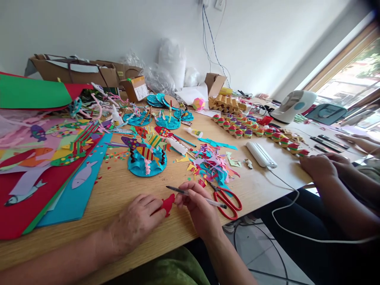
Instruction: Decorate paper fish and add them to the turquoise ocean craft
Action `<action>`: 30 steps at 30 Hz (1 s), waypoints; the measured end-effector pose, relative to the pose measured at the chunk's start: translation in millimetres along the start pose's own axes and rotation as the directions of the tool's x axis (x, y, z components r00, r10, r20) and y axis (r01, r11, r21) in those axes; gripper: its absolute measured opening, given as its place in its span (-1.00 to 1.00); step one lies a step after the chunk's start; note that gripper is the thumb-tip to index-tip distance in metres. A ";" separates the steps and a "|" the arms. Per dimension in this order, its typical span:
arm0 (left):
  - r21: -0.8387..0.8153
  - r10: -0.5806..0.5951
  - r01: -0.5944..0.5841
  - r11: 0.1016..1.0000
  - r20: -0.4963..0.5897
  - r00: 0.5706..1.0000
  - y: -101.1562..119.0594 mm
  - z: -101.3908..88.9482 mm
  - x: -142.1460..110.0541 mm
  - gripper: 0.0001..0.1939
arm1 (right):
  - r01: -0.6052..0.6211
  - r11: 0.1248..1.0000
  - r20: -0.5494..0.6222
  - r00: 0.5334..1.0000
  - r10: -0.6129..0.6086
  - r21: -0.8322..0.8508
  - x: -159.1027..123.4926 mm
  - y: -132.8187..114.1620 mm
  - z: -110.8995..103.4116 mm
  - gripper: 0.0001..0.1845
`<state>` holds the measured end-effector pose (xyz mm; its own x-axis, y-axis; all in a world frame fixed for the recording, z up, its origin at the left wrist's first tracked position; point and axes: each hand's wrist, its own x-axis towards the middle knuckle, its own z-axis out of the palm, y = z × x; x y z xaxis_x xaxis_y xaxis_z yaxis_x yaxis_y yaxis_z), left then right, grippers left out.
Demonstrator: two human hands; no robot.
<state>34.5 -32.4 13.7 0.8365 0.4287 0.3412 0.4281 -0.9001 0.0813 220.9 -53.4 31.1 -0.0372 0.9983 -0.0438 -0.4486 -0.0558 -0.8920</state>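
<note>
Near the table's front edge, my left hand (138,217) rests with its fingers pressed on a small red paper fish (168,204), holding it against the wood. Part of the fish is hidden under those fingers. My right hand (203,213) is closed around a pen (177,190) with a clear barrel, its dark tip pointing left above the table. The right fingertips are close by the fish's right end; whether they touch it I cannot tell. Red-handled scissors (228,200) lie just right of that hand, beside a heap of coloured paper scraps (212,162).
A blue stand with paper fish (147,168) is ahead. Coloured sheets (74,198) cover the left side. A glue bottle (178,146), a white power strip (261,155) with a trailing cord and rows of painted egg-carton cups (237,128) lie beyond. A co-worker's hands (320,166) are at right.
</note>
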 end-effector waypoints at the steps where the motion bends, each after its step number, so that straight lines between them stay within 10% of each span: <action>1: 0.007 0.011 -0.011 1.000 0.000 1.000 -1.1 -0.9 -1.9 -0.78 | 0.006 1.000 0.009 1.000 -0.006 -0.028 -0.1 0.5 -1.0 -0.83; 12: -0.040 0.116 -0.125 0.991 -0.173 0.978 -12.2 -17.8 -16.1 -0.62 | 0.006 0.793 -0.052 0.997 -0.048 -0.610 -19.6 6.2 12.8 -0.92; 30: 0.101 0.052 -0.037 0.994 -0.150 0.987 4.2 -20.2 -29.8 -0.63 | 0.176 0.645 0.124 0.984 -0.126 -0.743 -10.8 19.9 18.4 -0.89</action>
<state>4.4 -50.5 22.8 0.7970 0.3648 0.4813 0.4292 -0.9028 -0.0264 195.9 -65.6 22.1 -0.0913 0.9879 0.1250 0.3678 0.1501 -0.9177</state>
